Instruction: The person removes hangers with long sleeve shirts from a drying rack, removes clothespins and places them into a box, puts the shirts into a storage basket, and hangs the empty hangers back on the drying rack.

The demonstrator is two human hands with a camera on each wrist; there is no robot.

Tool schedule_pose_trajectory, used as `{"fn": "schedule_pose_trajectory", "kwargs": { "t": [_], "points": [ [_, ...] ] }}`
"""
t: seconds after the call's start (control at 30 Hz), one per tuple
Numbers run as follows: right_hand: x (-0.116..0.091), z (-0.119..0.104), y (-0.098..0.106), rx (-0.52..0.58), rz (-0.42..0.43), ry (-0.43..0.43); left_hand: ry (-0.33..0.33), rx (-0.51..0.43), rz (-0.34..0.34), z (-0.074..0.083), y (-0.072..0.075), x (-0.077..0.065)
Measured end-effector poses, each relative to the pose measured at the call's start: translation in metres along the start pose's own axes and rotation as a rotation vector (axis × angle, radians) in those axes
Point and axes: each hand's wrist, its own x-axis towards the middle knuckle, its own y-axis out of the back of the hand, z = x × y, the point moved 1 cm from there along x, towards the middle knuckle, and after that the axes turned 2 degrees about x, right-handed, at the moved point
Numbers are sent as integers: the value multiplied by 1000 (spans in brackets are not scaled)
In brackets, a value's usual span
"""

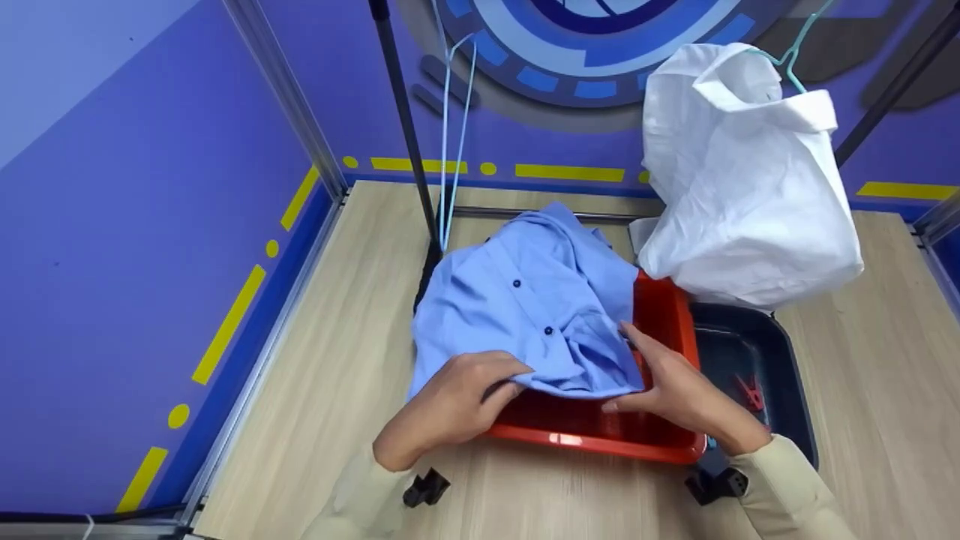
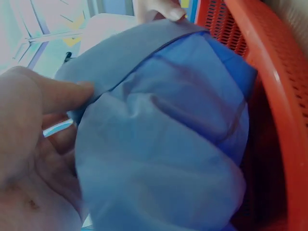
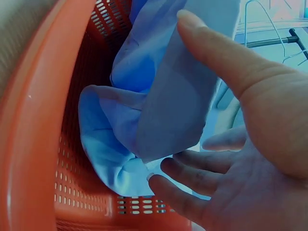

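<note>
A light blue button-up shirt (image 1: 495, 307) lies heaped over a red plastic basket (image 1: 577, 442), with dark buttons along its front. My left hand (image 1: 457, 397) pinches the near hem between thumb and fingers; the left wrist view shows the thumb on top of the folded cloth edge (image 2: 139, 53). At the shirt's right corner is my right hand (image 1: 675, 382). Its thumb (image 3: 216, 48) lies along the cloth edge in the right wrist view, while the other fingers spread, loosely bent, below the cloth corner (image 3: 178, 130). Parts of the left fingers are hidden behind the fabric.
A white garment (image 1: 750, 180) hangs on a pale green hanger (image 1: 791, 56) at the back right. Beside the basket stands a dark tray (image 1: 784, 375) holding a red clothespin (image 1: 750, 392). A light blue hanger (image 1: 445, 150) hangs near the rack's black pole (image 1: 405, 112).
</note>
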Motion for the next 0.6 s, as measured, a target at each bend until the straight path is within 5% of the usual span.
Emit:
{"fn": "schedule_pose_trajectory", "kwargs": {
  "t": [0.37, 0.6],
  "points": [
    [6, 0, -9, 104, 32, 43, 6, -74, -59, 3, 8, -4],
    [8, 0, -18, 53, -64, 64, 35, -108, -85, 4, 10, -5]
  ]
}}
